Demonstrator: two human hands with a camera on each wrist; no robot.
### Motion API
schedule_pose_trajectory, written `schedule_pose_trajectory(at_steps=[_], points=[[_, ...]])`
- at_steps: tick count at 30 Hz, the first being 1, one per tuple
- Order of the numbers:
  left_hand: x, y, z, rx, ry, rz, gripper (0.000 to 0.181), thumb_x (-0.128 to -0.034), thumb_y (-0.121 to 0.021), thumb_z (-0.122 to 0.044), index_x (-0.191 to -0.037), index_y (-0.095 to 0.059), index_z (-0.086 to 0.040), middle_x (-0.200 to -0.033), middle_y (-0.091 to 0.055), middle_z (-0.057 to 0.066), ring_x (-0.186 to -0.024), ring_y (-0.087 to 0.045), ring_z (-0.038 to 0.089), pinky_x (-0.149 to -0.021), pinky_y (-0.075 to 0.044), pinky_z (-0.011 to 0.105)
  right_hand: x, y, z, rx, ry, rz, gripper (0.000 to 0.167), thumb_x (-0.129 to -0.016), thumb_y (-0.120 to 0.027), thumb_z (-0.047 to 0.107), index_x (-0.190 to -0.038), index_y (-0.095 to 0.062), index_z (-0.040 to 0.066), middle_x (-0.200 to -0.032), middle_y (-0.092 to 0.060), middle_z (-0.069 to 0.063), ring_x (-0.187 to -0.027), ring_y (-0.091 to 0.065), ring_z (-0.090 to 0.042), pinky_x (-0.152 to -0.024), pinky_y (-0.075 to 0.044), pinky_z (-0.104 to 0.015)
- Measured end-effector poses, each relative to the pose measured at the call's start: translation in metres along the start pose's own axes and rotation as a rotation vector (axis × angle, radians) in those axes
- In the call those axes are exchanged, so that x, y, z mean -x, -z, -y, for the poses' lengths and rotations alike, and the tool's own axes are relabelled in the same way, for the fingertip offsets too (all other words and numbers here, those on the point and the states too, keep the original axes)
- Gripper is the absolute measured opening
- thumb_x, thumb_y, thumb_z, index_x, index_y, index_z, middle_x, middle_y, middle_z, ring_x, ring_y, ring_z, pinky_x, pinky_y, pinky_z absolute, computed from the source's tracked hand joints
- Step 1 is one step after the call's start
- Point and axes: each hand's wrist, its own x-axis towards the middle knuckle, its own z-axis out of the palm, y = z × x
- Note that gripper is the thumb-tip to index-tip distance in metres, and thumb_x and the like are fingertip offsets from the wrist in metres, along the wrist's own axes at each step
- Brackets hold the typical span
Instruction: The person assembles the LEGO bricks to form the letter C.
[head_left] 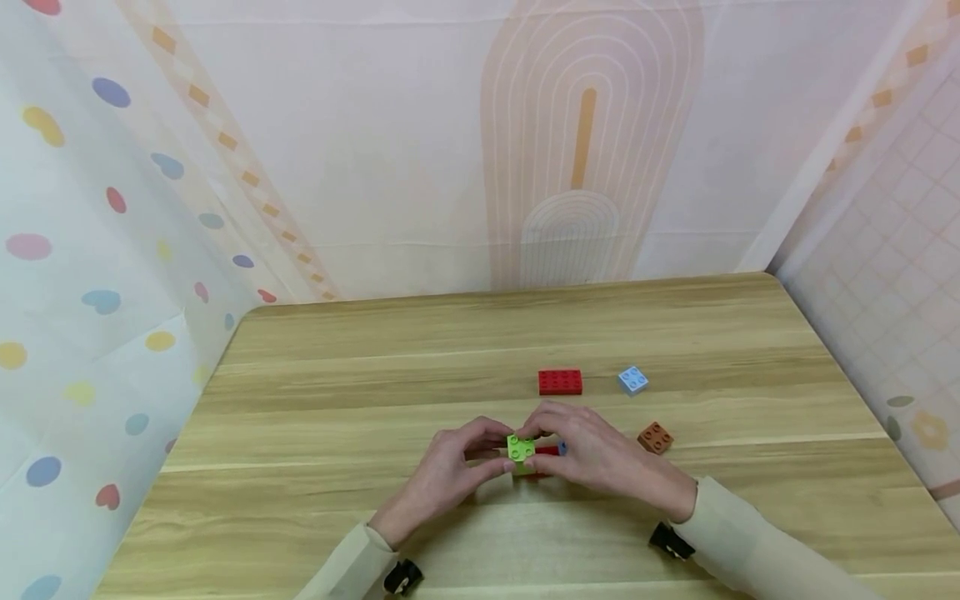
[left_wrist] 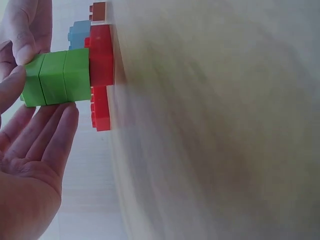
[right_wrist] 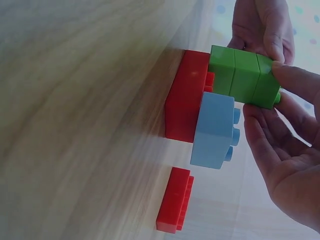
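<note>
Table [head_left: 337,400]: light wood | Room: cloth backdrop [head_left: 390,150] with arches [head_left: 645,108], coloured spots [head_left: 43,472] | Left hand [head_left: 446,467]: curved, gripping green stack [head_left: 521,450] between thumb and fingers | Right hand [head_left: 583,446]: likewise pinches it | Green stack: on red brick [right_wrist: 186,97], near blue brick [right_wrist: 215,130]

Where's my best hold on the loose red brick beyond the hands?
Probably pinch the red brick mid-length across its near and far long sides, coming from above: it lies flat, studs up, and no other brick touches those walls.

stack [head_left: 521,452] on base [right_wrist: 181,117], left end | loose brick [head_left: 560,382] behind | second brick [head_left: 633,381] right of that | third brick [head_left: 656,437] before second
</note>
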Motion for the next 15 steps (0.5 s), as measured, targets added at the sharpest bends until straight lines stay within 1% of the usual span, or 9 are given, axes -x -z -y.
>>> schedule_pose_trajectory(at_steps=[3, 6, 10, 15], points=[[-0.0009, 0.0011, -0.0012, -0.005, 0.003, 0.008, 0.025, -0.0889, -0.075, -0.012, -0.112, -0.065, -0.013, -0.111, -0.071, 0.001, -0.099, -0.069, 0.015, -0.084, -0.057, 0.029, -0.0011, 0.0004, 0.0005, -0.052, -0.045, 0.001, 0.025, -0.088, -0.077, 0.028, -0.11, -0.068, 0.019, -0.108, -0.065, 0.012, -0.099, -0.063, -0.006, -0.081, -0.056, -0.035], [-0.002, 0.0018, -0.0037, -0.027, 0.015, 0.019, 0.023, -0.0881, -0.076, -0.011, -0.109, -0.067, -0.014, -0.109, -0.072, -0.001, -0.099, -0.069, 0.013, -0.083, -0.057, 0.027, -0.0014, 0.0011, 0.0014, -0.079, -0.082, 0.002, 0.025, -0.087, -0.079, 0.025, -0.108, -0.067, 0.019, -0.106, -0.066, 0.011, -0.099, -0.064, -0.005, -0.081, -0.057, -0.035], [-0.0035, 0.002, -0.0071, -0.055, 0.016, 0.029, 0.023, -0.0879, -0.076, -0.011, -0.109, -0.068, -0.014, -0.108, -0.072, -0.002, -0.1, -0.069, 0.013, -0.085, -0.056, 0.026, -0.0006, 0.0017, 0.0021, -0.082, -0.104, -0.004, 0.025, -0.085, -0.08, 0.022, -0.106, -0.067, 0.018, -0.105, -0.067, 0.01, -0.097, -0.065, -0.006, -0.08, -0.057, -0.036], [-0.0046, 0.0024, -0.0098, -0.095, 0.016, 0.034, 0.021, -0.0889, -0.075, -0.012, -0.109, -0.067, -0.014, -0.11, -0.072, -0.001, -0.1, -0.068, 0.013, -0.086, -0.055, 0.026, 0.0002, 0.0011, 0.002, -0.072, -0.117, -0.013, 0.025, -0.085, -0.08, 0.024, -0.106, -0.067, 0.018, -0.105, -0.068, 0.01, -0.097, -0.065, -0.006, -0.081, -0.057, -0.035]])
